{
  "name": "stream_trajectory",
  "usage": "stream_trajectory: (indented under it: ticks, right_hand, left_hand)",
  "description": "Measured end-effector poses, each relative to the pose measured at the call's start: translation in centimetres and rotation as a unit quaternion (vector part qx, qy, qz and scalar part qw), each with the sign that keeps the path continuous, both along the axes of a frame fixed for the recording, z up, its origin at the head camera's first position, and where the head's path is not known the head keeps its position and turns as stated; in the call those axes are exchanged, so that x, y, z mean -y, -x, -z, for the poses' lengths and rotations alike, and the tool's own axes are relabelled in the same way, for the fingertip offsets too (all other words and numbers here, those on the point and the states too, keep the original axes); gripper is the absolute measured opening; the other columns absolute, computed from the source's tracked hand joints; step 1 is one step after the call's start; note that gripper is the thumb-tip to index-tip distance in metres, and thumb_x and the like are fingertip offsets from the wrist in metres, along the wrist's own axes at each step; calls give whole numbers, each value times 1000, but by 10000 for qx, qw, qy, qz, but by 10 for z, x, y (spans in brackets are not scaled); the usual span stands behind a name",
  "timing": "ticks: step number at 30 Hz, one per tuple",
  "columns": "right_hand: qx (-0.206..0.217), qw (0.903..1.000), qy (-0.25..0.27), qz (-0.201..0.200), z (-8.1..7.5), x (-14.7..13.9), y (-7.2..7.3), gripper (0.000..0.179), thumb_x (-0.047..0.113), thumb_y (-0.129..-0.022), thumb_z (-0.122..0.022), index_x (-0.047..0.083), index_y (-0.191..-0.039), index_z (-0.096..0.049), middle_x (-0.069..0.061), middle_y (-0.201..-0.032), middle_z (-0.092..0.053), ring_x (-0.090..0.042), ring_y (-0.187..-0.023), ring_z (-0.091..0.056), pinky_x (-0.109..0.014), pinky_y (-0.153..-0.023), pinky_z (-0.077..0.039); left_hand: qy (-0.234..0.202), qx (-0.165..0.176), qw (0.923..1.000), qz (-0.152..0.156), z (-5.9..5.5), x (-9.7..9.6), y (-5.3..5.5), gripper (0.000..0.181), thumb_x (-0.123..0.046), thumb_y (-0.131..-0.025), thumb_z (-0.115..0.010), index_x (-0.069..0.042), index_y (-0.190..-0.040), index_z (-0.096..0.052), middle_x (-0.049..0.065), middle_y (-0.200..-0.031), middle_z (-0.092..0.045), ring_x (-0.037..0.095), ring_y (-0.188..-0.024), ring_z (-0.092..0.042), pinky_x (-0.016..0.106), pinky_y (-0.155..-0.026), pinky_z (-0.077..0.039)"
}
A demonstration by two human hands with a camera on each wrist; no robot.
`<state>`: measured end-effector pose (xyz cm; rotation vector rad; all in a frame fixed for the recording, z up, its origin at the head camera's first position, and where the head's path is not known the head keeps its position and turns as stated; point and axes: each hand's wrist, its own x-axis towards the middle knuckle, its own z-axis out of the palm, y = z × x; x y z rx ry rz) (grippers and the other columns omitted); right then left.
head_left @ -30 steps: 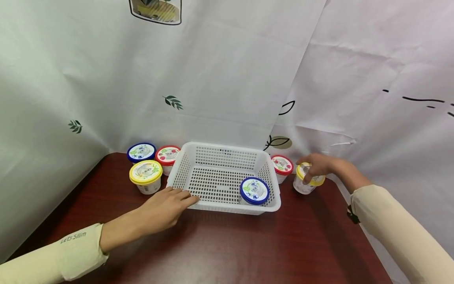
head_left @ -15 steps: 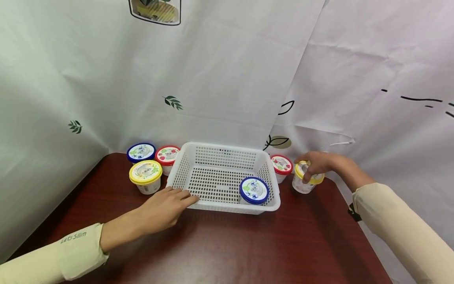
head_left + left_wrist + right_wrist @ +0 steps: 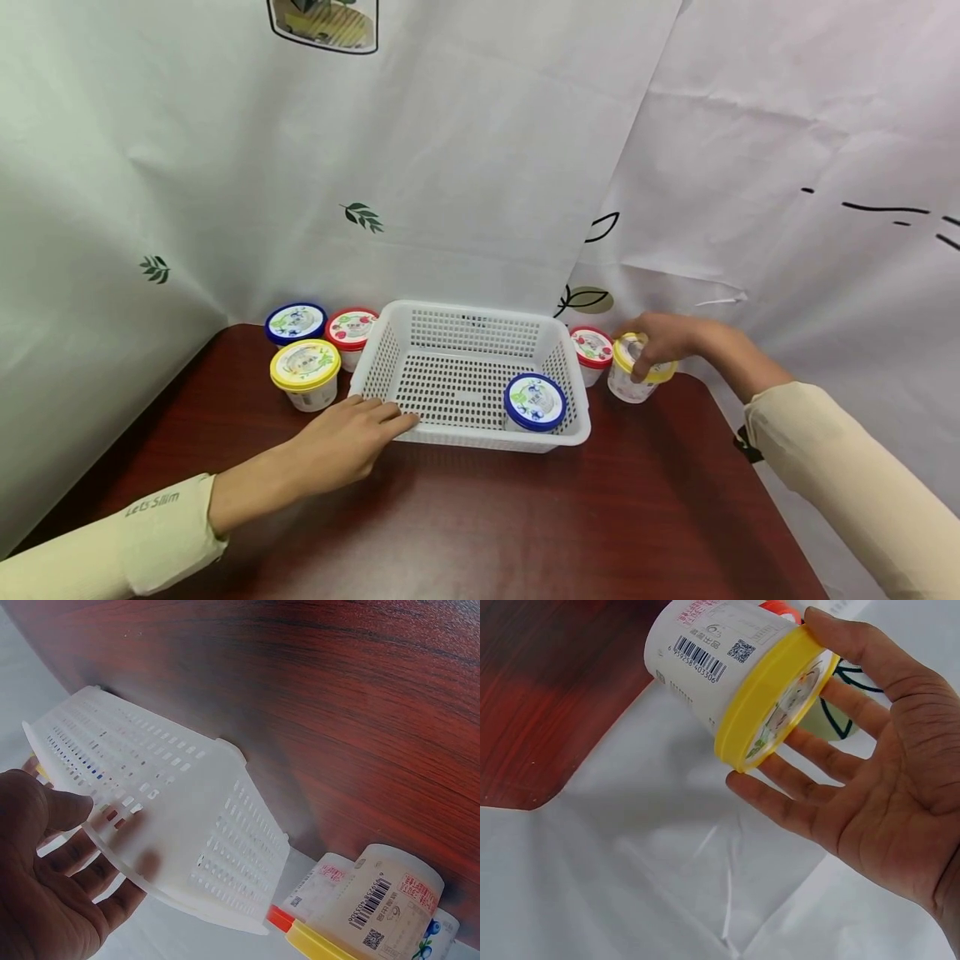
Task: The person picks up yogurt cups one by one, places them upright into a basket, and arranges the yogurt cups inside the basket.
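My left hand (image 3: pixel 347 442) holds the near left rim of a white perforated plastic basket (image 3: pixel 480 437), its thumb outside the wall in the left wrist view. In that basket, near its right front corner, stands a tub with a blue lid (image 3: pixel 535 402). My right hand (image 3: pixel 663 342) grips a white tub with a yellow lid (image 3: pixel 624 388) from above, thumb and fingers around the lid's edge in the right wrist view. Close to its left is a tub with a red lid (image 3: pixel 592 345), beside the basket's right wall.
Left of the basket, three tubs stand together: one blue-lidded (image 3: pixel 296 321), one red-lidded (image 3: pixel 351 327) and one yellow-lidded (image 3: pixel 305 367). All rest on a dark red wooden table (image 3: pixel 487 525). A white printed cloth (image 3: pixel 465 167) hangs behind and at both sides.
My right hand has shifted the yellow-lidded tub a little left, closer to the red-lidded tub. My left hand keeps its hold on the basket. The head view has turned very slightly.
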<state>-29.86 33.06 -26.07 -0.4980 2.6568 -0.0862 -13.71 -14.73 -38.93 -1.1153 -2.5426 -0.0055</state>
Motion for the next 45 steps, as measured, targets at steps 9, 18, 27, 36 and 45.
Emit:
stream_trajectory:
  ticks: [9,18,27,36,45]
  right_hand:
    - [-240,9991,92,-329,-10,13,-6,86,25,-77,-97,7,-155,-66,-28,-151,-65,-43,-131,-60,-65,-115,-51]
    - [-364,9985,103,-391,-18,23,-8,85,26,-77,-98,11,-155,-67,-28,-154,-63,-45,-135,-59,-67,-116,-50]
    - [-517,9976,235,-389,-23,32,-12,84,22,-79,-94,14,-157,-65,-32,-160,-54,-47,-137,-57,-67,-114,-51]
    - [-672,9961,429,-367,-24,40,-10,85,22,-80,-93,13,-160,-64,-32,-160,-54,-45,-131,-60,-62,-109,-55]
    - [-758,9952,439,-425,-29,51,-9,82,22,-82,-91,16,-160,-64,-31,-160,-54,-44,-129,-60,-62,-109,-55]
  left_hand:
    - [-42,-124,9999,25,2,1,-1,51,-2,-86,-86,-13,-135,-77,5,-115,-79,28,-105,-79,46,-87,-64]
    - [-47,-198,9998,46,3,0,1,53,0,-84,-85,-13,-135,-76,4,-116,-79,27,-104,-78,46,-87,-63]
    - [-111,-228,9997,63,4,1,1,51,0,-86,-84,-13,-134,-77,5,-115,-79,27,-104,-78,46,-87,-64]
    - [-76,-217,9997,73,4,1,1,51,0,-85,-85,-13,-134,-77,5,-115,-79,27,-104,-78,46,-87,-64]
    - [-32,-263,9996,82,3,0,1,51,0,-85,-86,-12,-134,-76,5,-115,-79,27,-104,-78,46,-87,-64]
